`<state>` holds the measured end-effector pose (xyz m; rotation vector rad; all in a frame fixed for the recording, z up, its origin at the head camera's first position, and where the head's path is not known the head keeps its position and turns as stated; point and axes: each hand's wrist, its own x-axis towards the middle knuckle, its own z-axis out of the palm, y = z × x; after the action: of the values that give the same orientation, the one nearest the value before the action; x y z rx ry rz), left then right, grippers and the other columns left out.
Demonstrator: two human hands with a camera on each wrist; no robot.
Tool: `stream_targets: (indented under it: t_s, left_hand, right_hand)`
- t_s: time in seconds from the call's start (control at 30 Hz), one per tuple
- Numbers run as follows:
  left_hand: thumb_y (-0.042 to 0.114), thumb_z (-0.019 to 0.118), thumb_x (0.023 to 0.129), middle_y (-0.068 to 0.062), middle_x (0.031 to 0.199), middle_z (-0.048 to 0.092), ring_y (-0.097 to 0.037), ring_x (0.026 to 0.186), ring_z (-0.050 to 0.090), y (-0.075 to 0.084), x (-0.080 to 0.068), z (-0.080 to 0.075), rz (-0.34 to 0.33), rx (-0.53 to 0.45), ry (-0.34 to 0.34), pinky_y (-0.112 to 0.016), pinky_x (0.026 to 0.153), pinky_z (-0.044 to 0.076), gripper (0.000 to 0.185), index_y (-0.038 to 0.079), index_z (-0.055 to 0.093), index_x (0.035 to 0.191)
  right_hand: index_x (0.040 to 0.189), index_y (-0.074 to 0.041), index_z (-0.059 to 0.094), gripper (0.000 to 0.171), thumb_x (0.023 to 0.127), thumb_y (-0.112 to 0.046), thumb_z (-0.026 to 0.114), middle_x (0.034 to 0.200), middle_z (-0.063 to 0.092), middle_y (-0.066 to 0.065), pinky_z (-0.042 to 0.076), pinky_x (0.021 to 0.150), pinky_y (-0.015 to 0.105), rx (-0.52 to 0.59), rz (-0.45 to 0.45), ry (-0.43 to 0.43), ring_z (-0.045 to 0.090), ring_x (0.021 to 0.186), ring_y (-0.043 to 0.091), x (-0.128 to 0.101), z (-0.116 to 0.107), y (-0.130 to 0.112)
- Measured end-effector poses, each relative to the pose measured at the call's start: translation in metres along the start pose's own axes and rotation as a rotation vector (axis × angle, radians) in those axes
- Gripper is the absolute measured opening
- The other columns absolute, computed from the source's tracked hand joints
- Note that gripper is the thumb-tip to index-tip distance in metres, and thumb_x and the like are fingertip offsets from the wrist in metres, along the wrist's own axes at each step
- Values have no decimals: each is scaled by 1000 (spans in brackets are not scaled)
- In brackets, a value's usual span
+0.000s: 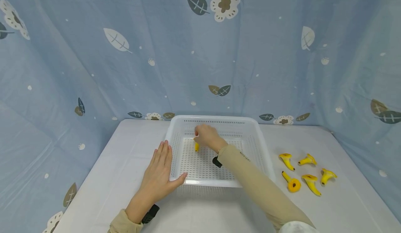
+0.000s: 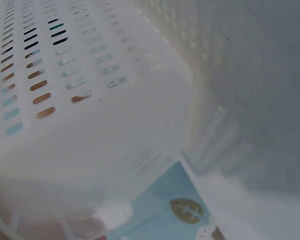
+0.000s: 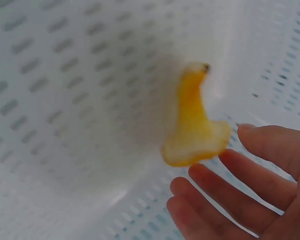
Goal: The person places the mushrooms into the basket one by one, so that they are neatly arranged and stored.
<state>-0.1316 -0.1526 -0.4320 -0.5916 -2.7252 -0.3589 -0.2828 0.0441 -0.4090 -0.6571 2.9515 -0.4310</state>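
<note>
My left hand (image 1: 158, 176) lies with straight fingers against the left side of the white plastic basket (image 1: 219, 183), its thumb over the near left corner. Inside the basket is my right hand (image 1: 208, 136). Just off its fingertips, in the right wrist view, is a yellow trumpet-shaped mushroom (image 3: 192, 120), somewhat blurred, its cap toward the fingers (image 3: 225, 200). Thumb and fingers are spread apart there, not closed round the mushroom. From the head, only the stem of that mushroom (image 1: 196, 147) shows below the hand. The left wrist view shows the slotted basket wall (image 2: 115, 115).
Right of the basket, several yellow mushrooms lie on the white table (image 1: 316, 215), among them one with its round orange cap (image 1: 294, 185) facing up. A blue patterned curtain (image 1: 175, 52) hangs behind and along both sides. My right forearm crosses the basket's near right part.
</note>
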Motion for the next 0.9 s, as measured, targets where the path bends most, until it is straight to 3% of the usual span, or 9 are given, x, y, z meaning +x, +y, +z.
stream_targets:
  t_s: [0.23, 0.47, 0.9]
  left_hand:
    - [57, 64, 85, -30, 160, 14, -39, 150, 9, 1, 0, -2, 1, -3, 0, -54, 119, 18, 103, -17, 27, 147]
    - [56, 64, 85, -31, 159, 16, -42, 149, 13, 0, -1, 0, 5, -4, 14, -54, 118, 19, 103, -18, 28, 146]
    - [57, 64, 85, -31, 159, 16, -42, 149, 13, -1, 0, 1, 5, -7, 16, -54, 118, 19, 103, -18, 28, 147]
  right_hand:
    - [93, -7, 70, 14, 91, -21, 71, 98, 69, 5, 53, 71, 36, 64, -2, 46, 62, 81, 19, -4, -16, 4]
    - [97, -5, 73, 17, 92, -21, 69, 92, 72, 7, 55, 70, 36, 174, 20, 108, 65, 78, 20, -16, -32, 9]
    - [109, -5, 74, 24, 97, -22, 62, 106, 72, 11, 55, 84, 42, 423, -37, 208, 66, 96, 27, -65, -77, 27]
